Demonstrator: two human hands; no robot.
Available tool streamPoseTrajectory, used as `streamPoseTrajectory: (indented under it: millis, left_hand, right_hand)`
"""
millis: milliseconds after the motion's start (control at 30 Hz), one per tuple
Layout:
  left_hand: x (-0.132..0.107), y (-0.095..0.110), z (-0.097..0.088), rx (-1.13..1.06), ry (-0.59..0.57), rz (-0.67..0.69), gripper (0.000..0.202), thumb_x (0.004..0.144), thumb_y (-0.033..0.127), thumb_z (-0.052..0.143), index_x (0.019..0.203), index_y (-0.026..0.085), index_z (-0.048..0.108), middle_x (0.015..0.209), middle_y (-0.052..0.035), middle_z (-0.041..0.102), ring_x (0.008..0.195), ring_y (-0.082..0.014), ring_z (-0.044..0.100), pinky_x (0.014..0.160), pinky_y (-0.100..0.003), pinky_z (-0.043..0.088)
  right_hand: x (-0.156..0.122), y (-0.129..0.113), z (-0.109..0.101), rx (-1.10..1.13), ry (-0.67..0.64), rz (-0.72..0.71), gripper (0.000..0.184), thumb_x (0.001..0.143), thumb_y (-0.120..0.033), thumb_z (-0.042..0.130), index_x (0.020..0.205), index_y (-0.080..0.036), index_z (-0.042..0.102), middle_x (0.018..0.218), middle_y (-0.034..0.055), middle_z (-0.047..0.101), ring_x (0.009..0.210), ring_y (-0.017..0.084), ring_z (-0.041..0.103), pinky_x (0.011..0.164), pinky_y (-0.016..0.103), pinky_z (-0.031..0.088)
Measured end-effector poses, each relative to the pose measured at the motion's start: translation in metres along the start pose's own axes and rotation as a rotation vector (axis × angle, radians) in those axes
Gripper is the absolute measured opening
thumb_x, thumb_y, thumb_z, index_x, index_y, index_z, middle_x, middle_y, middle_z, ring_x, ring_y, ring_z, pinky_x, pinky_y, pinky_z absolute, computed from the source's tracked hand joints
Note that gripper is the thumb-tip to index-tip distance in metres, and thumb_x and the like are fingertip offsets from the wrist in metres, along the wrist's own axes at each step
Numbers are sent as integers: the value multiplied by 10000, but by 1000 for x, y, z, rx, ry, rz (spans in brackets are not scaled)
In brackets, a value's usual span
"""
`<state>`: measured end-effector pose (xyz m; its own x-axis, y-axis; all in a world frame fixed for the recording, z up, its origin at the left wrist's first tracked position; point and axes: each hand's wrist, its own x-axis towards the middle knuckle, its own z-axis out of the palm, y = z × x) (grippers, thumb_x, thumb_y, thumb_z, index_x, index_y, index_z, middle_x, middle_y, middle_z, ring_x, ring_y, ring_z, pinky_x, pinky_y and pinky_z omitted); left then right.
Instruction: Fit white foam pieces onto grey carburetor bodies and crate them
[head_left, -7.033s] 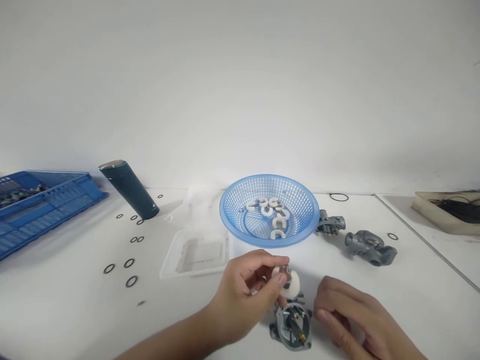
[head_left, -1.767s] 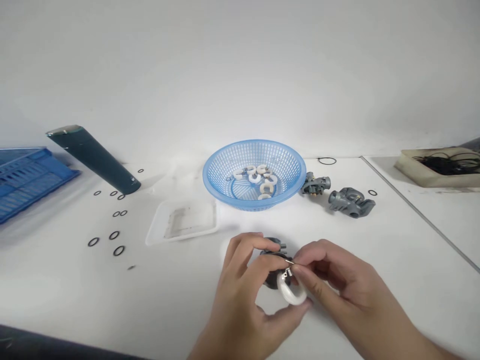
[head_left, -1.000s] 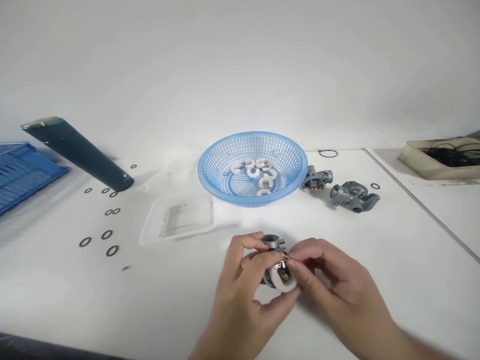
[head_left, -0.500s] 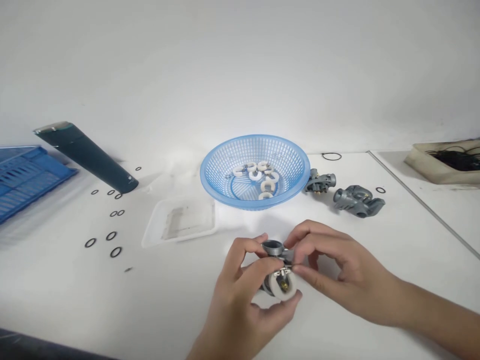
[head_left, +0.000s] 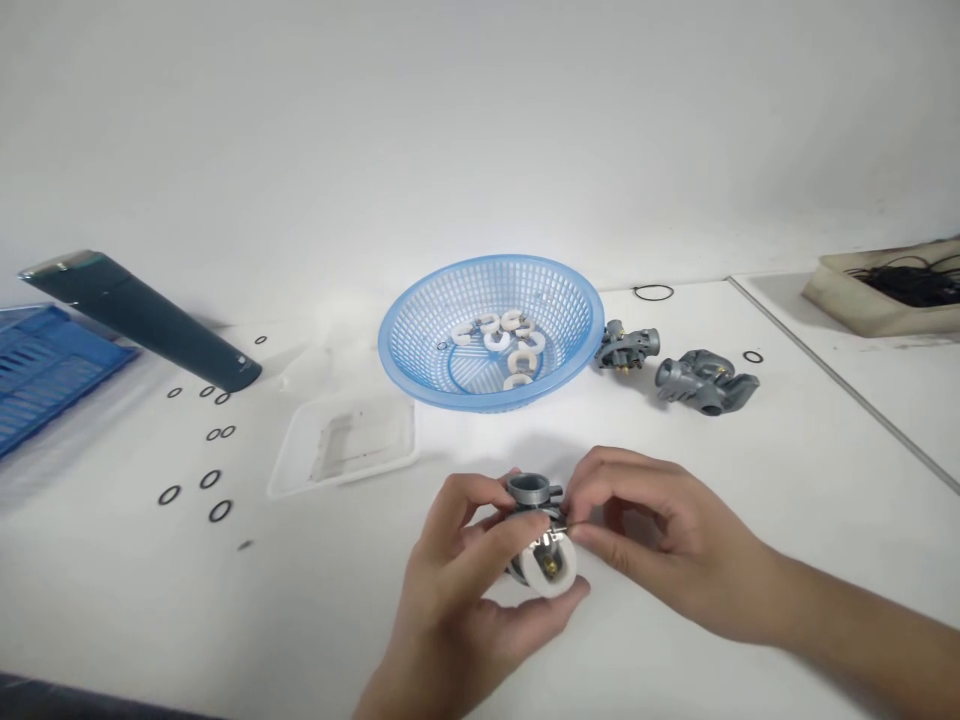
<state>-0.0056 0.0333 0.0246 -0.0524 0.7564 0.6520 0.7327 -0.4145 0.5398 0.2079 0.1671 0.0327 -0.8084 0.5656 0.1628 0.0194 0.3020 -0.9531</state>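
At the near centre of the white table (head_left: 787, 520), we hold a small grey carburettor body (head_left: 529, 492) between both hands, just clear of the surface. Our left hand (head_left: 461, 590) is closed around it, fingers curled over the top and thumb beneath a white horseshoe-shaped float (head_left: 553, 573) seated against the body. Our right hand (head_left: 660, 540) is narrowed to a pinch, thumb and forefinger meeting on a thin metal pin (head_left: 561, 520) at the float's hinge. Compared with the view about two seconds earlier, the float has swung from hanging below the body to lying flat against it, and the right fingertips have closed in on the hinge; we judge that the float is now in position and the pin is being worked through, though how far it is in cannot be told. Behind the hands stands a blue mesh basket (head_left: 420, 365) containing more white floats, with two other grey bodies (head_left: 701, 380) to its right, a shallow clear tray (head_left: 285, 480) to its left, and black O-rings (head_left: 210, 478) scattered further left.
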Motion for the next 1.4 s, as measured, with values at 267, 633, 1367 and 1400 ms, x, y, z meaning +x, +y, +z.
streamPoseTrajectory:
  millis: [267, 633, 1367, 1400]
  left_hand:
    - [-4, 0, -1, -31, -29, -32, 357, 897, 175, 931, 1220, 214, 784, 1263, -76, 576, 1017, -149, 767, 843, -246, 733]
    - [-12, 11, 0, 107, 61, 10, 354, 915, 144, 927, 1200, 182, 721, 1292, -107, 718, 1164, -192, 814, 994, -271, 719]
    - [-18, 24, 2, 113, 104, 1, 359, 931, 52, 864, 1266, 137, 767, 1313, -125, 745, 1293, -209, 760, 1144, -323, 692]
    - [-18, 25, 3, 115, 114, 7, 371, 924, 44, 869, 1268, 138, 765, 1306, -123, 740, 1296, -219, 762, 1144, -344, 699]
  right_hand:
    - [-4, -3, 1, -28, 16, -39, 113, 1139, -333, 777, 1031, -306, 798, 1012, -17, 715, 844, 133, 668, 705, 225, 539]
    - [-8, 1, 8, 28, 70, -43, 101, 1113, -296, 787, 1014, -276, 800, 1010, 6, 721, 857, 150, 691, 702, 240, 560]
    - [-13, 1, 13, -30, 106, -114, 79, 1116, -262, 756, 1041, -270, 778, 1007, 17, 712, 888, 191, 689, 779, 344, 541]
    - [-13, 1, 13, -31, 104, -114, 75, 1114, -256, 755, 1046, -270, 781, 1013, 16, 715, 894, 189, 692, 787, 342, 544]
